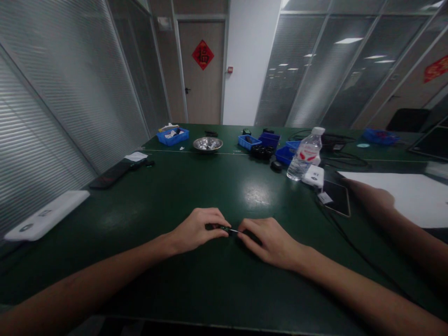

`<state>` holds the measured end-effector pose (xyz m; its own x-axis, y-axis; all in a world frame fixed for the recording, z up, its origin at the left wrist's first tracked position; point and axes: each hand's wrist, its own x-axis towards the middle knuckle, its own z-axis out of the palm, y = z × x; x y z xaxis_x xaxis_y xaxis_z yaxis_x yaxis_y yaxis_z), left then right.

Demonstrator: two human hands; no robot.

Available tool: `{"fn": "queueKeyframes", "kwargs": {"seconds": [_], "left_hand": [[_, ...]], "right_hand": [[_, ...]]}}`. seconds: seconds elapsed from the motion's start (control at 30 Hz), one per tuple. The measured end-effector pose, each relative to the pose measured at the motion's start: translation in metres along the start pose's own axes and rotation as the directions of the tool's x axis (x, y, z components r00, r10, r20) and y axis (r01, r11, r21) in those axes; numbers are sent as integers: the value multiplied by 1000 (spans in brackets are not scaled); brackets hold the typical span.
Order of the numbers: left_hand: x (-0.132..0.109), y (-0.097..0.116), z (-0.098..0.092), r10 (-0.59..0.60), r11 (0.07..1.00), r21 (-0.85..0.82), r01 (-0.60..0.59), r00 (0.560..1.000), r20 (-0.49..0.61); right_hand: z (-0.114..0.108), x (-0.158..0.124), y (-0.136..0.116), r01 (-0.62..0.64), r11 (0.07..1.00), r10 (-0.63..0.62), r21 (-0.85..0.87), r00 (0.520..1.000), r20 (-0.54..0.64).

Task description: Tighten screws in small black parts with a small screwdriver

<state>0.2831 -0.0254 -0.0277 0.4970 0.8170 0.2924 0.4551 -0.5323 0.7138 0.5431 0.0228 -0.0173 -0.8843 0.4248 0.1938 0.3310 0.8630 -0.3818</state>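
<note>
Near the front middle of the green table [168,186], my left hand [201,229] pinches a small dark green piece [224,227] between thumb and fingers. My right hand [271,240] faces it, its thumb and fingertips closed on the end of a thin, shiny metal piece [234,230]. The metal piece reaches across the narrow gap to the dark green piece. Whether the two are joined is too small to tell. Both hands rest low over the table, and my fingers hide most of what they hold.
A person's arm [402,224] lies at the right by white paper [420,196] and a tablet [336,198]. A water bottle [306,156] stands back right. Blue bins [249,142], a metal bowl [207,148] and a blue basket [173,140] are behind; a white box [49,214] is left.
</note>
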Motion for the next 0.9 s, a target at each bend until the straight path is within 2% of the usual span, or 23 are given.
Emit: {"fn": "queueKeyframes", "kwargs": {"seconds": [0.23,0.5,0.77,0.9], "left_hand": [[0,6,-1,5,999,-32,-6,999,-32],[1,8,-2,-3,999,-53,1,999,-42],[3,22,0,-40,991,-128,37,999,-23],[5,22,3,-44,990,-138,38,998,-45]], "right_hand": [[2,-2,1,-5,998,7,68,999,-32],[2,-3,2,8,997,-3,81,998,-57],[5,-3,1,-16,995,23,103,997,-68],[5,-1,-1,-16,996,23,87,996,-83]]}}
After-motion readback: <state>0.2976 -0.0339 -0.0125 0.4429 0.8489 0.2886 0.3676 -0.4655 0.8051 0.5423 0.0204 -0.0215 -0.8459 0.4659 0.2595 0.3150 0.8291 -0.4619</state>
